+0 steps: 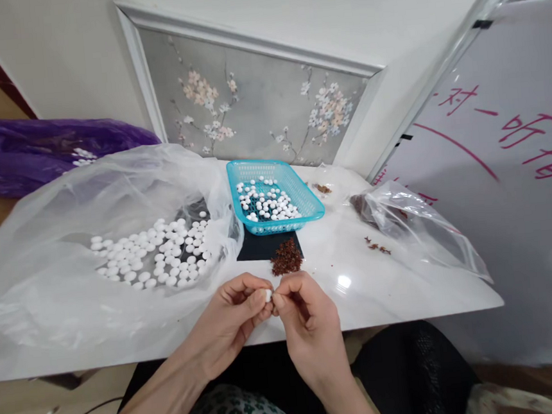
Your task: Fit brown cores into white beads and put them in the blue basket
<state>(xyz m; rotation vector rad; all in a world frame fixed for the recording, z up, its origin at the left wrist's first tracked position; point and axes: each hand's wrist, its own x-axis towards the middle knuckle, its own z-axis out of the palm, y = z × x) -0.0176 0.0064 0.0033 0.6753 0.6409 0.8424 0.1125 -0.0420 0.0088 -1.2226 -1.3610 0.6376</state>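
Note:
Between the thumb and fingers of my left hand (pixel 235 317) is a small white ball (pixel 268 294). My right hand (pixel 312 323) is pinched closed against the ball's right side; whatever its fingertips hold is too small to make out. Just beyond both hands lies a heap of small reddish-brown pieces (pixel 286 257), partly on a black sheet (pixel 250 246). A blue plastic basket (pixel 319 213) behind the heap contains many white balls (pixel 276 204). To the left, a large clear plastic bag (pixel 60 284) lies open with many similar white balls (pixel 135 255) in it.
A purple bag (pixel 20 152) sits at the far left. On the right of the white table (pixel 362 302) are a clear bag (pixel 417 227) with brown contents and a few loose brown bits (pixel 379 246). A framed flower picture (pixel 256 93) and a whiteboard (pixel 523 224) stand behind.

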